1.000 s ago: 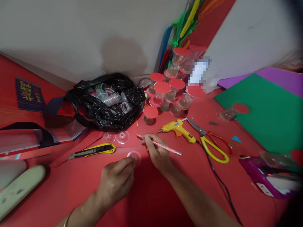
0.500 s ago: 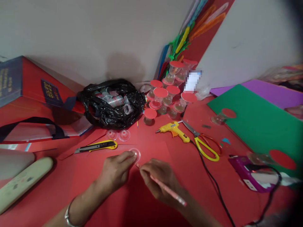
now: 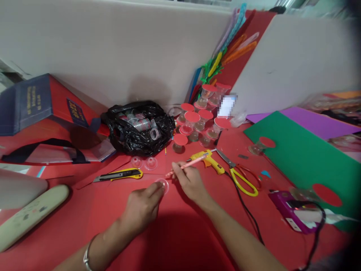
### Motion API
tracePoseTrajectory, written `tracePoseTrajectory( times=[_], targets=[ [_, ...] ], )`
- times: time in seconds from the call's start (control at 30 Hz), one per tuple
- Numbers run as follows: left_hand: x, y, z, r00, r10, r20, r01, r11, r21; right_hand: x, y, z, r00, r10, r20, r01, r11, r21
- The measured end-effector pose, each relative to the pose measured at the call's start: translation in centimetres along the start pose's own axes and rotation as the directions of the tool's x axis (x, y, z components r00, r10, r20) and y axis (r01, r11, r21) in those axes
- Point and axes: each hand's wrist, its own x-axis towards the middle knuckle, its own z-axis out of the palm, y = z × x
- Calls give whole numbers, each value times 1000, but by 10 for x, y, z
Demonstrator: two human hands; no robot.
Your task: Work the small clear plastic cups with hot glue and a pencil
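Note:
My left hand (image 3: pixel 145 205) is closed on a clear plastic lid (image 3: pixel 166 187), pressing it against the red sheet (image 3: pixel 113 210). The fingers cover the lid's left part, and its round rim shows on the right. In my right hand (image 3: pixel 188 184) is a pink pencil (image 3: pixel 193 162), its tip slanting down beside the lid's upper right edge. Whether the tip touches the sheet I cannot tell. Two more clear lids (image 3: pixel 150 163) lie just beyond. A yellow glue gun (image 3: pixel 208 160) rests behind the pencil.
A yellow utility knife (image 3: pixel 118 174) lies left, below a black bag (image 3: pixel 135 145) of clear cups. Clear cups with red discs (image 3: pixel 192 117) stand at the back. Right are yellow-handled scissors (image 3: pixel 242 182), a purple box (image 3: pixel 293 210) with a black cable, and a green sheet (image 3: pixel 299 150).
My right hand and the pencil have moved from the lid's lower right side up to its upper right side. My left hand still holds the lid. The view has tilted up slightly.

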Motion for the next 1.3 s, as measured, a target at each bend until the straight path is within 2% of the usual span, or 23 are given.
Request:
tracePoseTrajectory(
  times=[0.1, 0.17, 0.3, 0.37, 0.47, 0.63, 0.97, 1.17, 1.3],
  targets=[
    [-5, 3, 7, 1000, 18, -17, -16, 996, 90, 26, -4, 8, 979, -63, 196, 69, 997, -22],
    [-10, 7, 11, 1000, 5, 31, -10, 987, 158, 39, -10, 14, 946, -90, 312, 112, 992, -54],
    [-15, 21, 8, 985, 10, 173, -60, 956, 289, 57, -18, 24, 844, -93, 529, 155, 985, -75],
    [-15, 28, 5, 981, -1, 194, -66, 938, 341, 63, -20, 29, 789, -95, 606, 186, 978, -89],
    [-13, 36, 5, 980, -38, 197, -28, 946, 324, 67, -20, 36, 729, -84, 679, 211, 972, -106],
    [-17, 41, 12, 963, -83, 255, 12, 963, 271, 63, -19, 43, 667, -40, 744, 232, 960, -157],
    [-17, 39, 14, 969, -77, 235, 17, 969, 245, 59, -15, 43, 616, -31, 787, 337, 914, -227],
    [-18, 40, 17, 971, -97, 220, 42, 970, 241, 60, -17, 44, 622, -35, 782, 333, 916, -223],
    [-18, 40, 15, 973, -86, 213, 36, 973, 227, 59, -15, 44, 656, -69, 752, 356, 906, -228]
  ],
)
